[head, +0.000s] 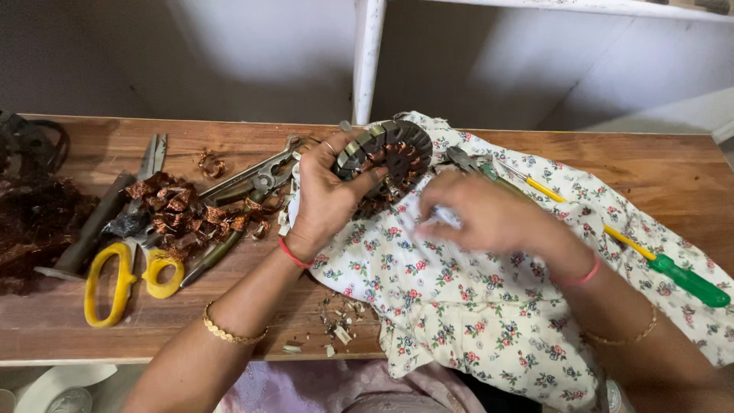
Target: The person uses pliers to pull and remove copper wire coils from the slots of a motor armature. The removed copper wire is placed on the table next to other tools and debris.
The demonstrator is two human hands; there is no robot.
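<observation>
Wooden workbench (673, 172) under a pale wall: nearest, a floral cloth (474, 306) drapes over its front edge. On it, the left hand (325, 195) clamps fingers and thumb around a round motor stator (386, 157), held tilted on edge; the blurred right hand (489, 218) pinches something small and pale just beside it. Yellow-handled scissors (122, 279), copper scraps (183, 210), pliers (252, 180) lie left; a green-handled screwdriver (673, 271) lies right.
</observation>
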